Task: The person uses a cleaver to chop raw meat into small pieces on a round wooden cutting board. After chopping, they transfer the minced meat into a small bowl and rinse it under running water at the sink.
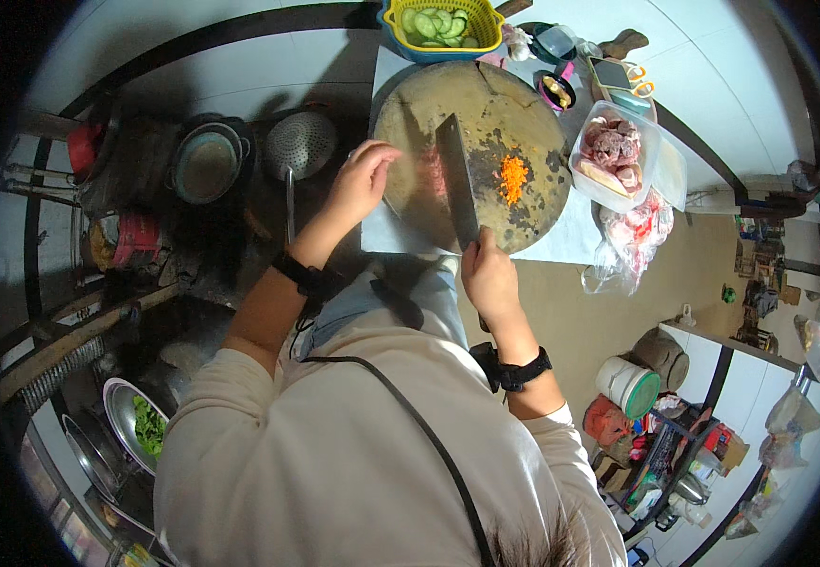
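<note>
My right hand [489, 273] grips the handle of a cleaver [461, 184], whose broad dark blade points away from me over a round wooden chopping board [410, 106]. Reddish minced meat [433, 170], partly blurred, lies just left of the blade. To its right sits a small heap of chopped orange vegetable [513, 178], perhaps carrot. My left hand [362, 181] hovers at the board's left edge, its fingers loosely bent, and nothing shows in it.
Behind the board stands a yellow basket [491, 32] of sliced cucumber. A plastic container [598, 191] of raw meat and a plastic bag [629, 237] lie to the right. On the left are a perforated ladle [301, 145] and a pot [208, 164].
</note>
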